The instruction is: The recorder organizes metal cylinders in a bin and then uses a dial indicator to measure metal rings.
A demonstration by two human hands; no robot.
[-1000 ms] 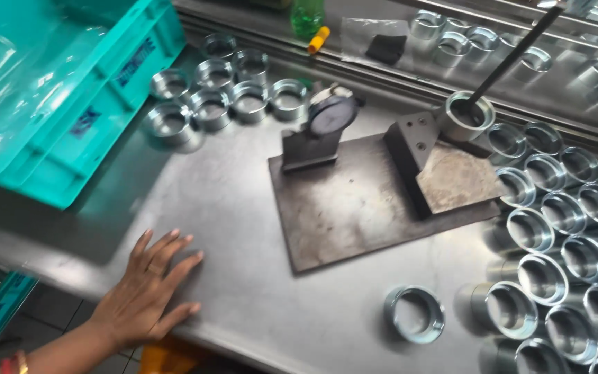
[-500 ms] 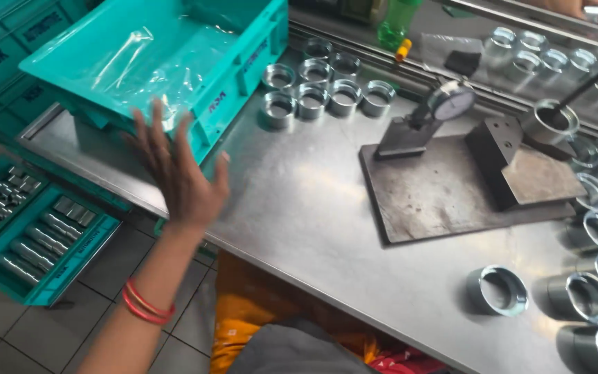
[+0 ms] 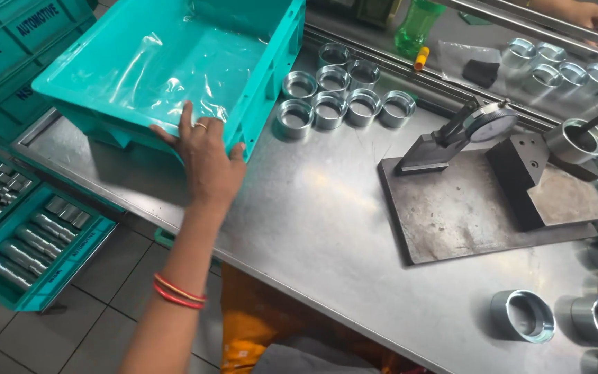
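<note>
My left hand, with a ring and red bangles at the wrist, grips the near rim of a large teal plastic crate. The fingers hook over the rim and the thumb lies at the crate's front corner. The crate holds only a clear plastic liner and sits at the left end of the steel table, its near side tipped up with shadow beneath. My right hand is out of view.
Several short metal rings stand just right of the crate. A dial gauge sits on a dark steel plate. More rings crowd the right edge. Teal trays of metal cylinders lie on the floor. Another person's hand is at the far right.
My left hand rose from the table's front edge, reached toward the crate and now grips its near rim. The view has swung left.
</note>
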